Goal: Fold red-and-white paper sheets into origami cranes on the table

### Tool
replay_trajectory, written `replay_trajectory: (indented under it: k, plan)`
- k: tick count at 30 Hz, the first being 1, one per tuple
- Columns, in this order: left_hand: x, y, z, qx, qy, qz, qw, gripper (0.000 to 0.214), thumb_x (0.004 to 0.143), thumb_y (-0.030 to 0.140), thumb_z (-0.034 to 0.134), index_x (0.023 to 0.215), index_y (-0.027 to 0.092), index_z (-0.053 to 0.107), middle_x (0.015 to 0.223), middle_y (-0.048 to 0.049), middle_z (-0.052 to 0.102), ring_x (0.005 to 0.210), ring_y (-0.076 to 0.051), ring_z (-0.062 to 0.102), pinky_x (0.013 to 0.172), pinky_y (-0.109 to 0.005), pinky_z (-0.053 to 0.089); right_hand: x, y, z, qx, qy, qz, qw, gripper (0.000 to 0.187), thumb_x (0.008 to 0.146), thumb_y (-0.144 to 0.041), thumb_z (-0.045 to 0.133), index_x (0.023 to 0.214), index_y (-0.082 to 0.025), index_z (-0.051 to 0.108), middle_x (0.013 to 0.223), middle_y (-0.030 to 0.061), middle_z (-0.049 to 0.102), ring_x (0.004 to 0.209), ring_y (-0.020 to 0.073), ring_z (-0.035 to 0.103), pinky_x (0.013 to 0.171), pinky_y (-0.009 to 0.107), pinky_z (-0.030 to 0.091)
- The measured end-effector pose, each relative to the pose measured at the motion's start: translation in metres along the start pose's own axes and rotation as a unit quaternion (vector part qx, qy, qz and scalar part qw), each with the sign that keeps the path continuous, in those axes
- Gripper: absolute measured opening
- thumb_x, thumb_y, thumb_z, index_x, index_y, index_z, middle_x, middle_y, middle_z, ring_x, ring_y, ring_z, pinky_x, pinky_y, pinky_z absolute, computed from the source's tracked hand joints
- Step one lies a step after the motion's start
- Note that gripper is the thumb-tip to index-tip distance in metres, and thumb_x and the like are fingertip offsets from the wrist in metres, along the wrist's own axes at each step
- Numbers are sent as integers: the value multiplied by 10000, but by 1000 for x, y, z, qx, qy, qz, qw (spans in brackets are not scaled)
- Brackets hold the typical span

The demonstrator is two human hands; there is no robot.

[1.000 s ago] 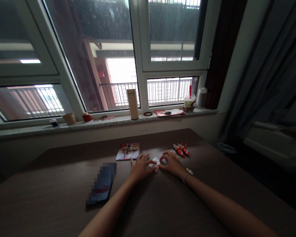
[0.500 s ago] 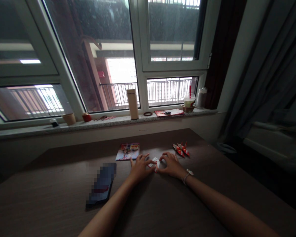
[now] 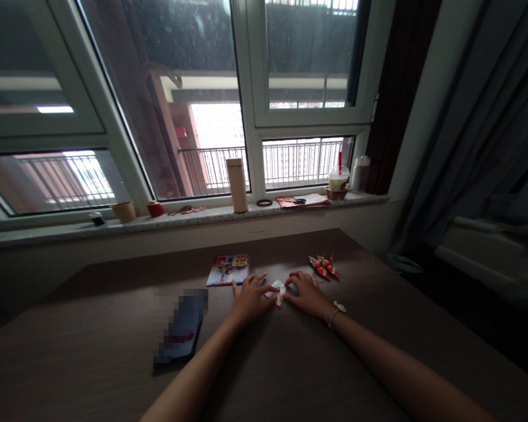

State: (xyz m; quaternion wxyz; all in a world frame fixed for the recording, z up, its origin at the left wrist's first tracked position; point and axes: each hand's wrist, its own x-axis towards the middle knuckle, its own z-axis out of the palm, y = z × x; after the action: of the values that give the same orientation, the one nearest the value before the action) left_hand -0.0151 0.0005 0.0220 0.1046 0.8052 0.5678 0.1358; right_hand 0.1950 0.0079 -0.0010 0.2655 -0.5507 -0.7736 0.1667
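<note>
While the folded paper (image 3: 280, 297) sits approx 3 o'clock of my L hand (image 3: 247, 300), 9 o'clock of my R hand (image 3: 308, 295), both curl at its edges, equally nr; can't tell if clamped; long axis unclear.

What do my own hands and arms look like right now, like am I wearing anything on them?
Your left hand and right hand are ungloved, with no sleeves in view. A thin, pale bracelet with a small whitish piece circles the right wrist; the left one shows nothing worn.
</note>
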Motion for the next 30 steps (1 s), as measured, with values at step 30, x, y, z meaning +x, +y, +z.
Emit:
replay_trajectory:
  k: [30]
  plan:
    - [0,-3,5,-7,21,10,1000,257,849,509,624,1090,452,695,1506,33,449,1424,-378,284,1043,-808,-29,2,0,-4,1,-8,-1,1000,253,867,-422,616,1066,-277,675,1273,74,548,1311,255,435,1156,525,156]
